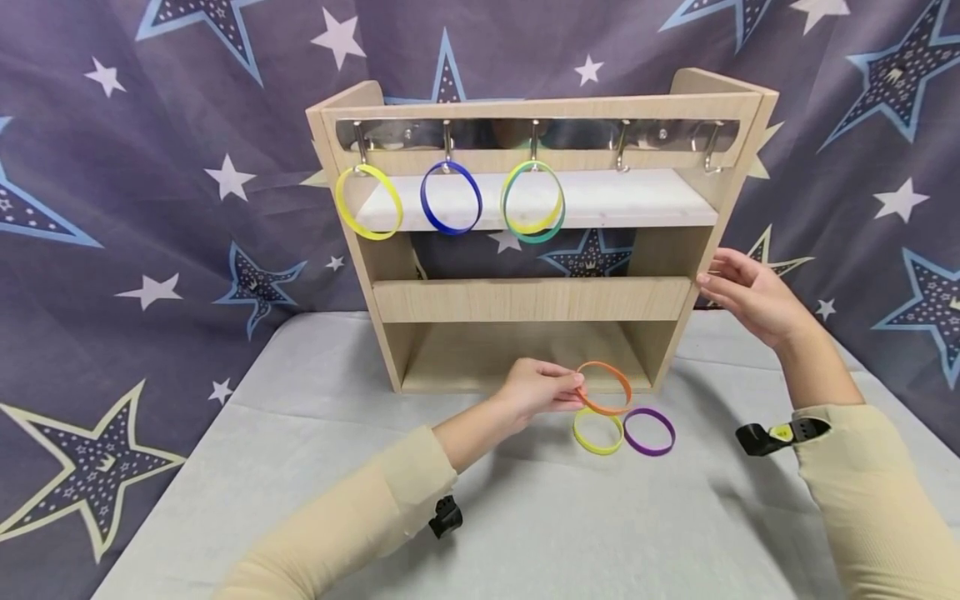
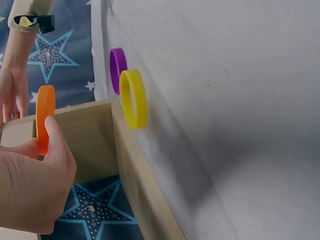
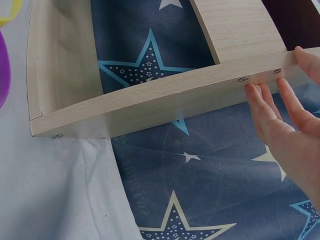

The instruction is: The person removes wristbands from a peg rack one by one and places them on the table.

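Note:
The left hand (image 1: 538, 387) pinches an orange ring (image 1: 606, 388) between thumb and fingers, in front of the wooden rack's bottom shelf; the left wrist view shows the orange ring (image 2: 45, 120) held upright. The right hand (image 1: 753, 296) touches the rack's right side panel, and in the right wrist view its fingertips (image 3: 281, 81) rest against the panel (image 3: 170, 107). A yellow ring (image 1: 597, 451) and a purple ring (image 1: 649, 452) lie side by side on the table, just below the orange one.
Along the rack's metal strip (image 1: 408, 134), a yellow ring (image 1: 341, 208), a blue ring (image 1: 425, 204) and an overlapping yellow and teal pair (image 1: 561, 218) hang from three hooks. Two hooks at the right carry nothing. Star-patterned cloth (image 1: 187, 250) hangs behind the pale table (image 1: 247, 467).

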The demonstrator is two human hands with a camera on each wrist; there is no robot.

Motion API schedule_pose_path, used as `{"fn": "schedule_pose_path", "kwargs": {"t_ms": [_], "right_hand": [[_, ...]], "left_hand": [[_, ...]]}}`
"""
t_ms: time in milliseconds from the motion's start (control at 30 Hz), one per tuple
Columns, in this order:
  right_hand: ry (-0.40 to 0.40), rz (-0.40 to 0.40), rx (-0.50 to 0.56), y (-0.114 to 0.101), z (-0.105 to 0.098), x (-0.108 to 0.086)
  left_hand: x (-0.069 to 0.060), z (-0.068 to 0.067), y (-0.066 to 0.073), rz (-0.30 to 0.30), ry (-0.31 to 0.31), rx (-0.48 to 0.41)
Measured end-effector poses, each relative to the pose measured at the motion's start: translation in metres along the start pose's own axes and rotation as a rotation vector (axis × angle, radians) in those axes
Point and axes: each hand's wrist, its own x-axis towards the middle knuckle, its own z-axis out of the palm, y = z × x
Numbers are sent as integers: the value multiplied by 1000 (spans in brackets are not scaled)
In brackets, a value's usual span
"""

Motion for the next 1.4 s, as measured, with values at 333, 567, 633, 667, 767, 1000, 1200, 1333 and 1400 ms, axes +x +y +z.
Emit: {"fn": "schedule_pose_path", "kwargs": {"t_ms": [333, 567, 633, 667, 767, 1000, 1200, 1333, 1400], "right_hand": [[12, -1, 16, 1, 1, 3], [-1, -8, 18, 1, 2, 5], [-1, -9, 11, 1, 2, 6], [0, -9, 8, 1, 2, 6], [0, -4, 6, 1, 1, 6], [-13, -5, -9, 1, 0, 5], [-9, -4, -6, 1, 0, 4], [3, 10, -17, 1, 0, 1], [6, 12, -25, 1, 1, 0]], "left_hand": [[0, -23, -8, -23, 27, 36], [-2, -35, -15, -39, 34, 56], [-2, -39, -18, -45, 36, 61], [-2, -40, -19, -49, 39, 65], [-3, -44, -22, -58, 42, 76], [-3, -50, -39, -90, 73, 76], [-4, -55, -48, -104, 89, 62], [-6, -56, -49, -110, 78, 72], [-6, -56, -49, -115, 70, 76]]}}
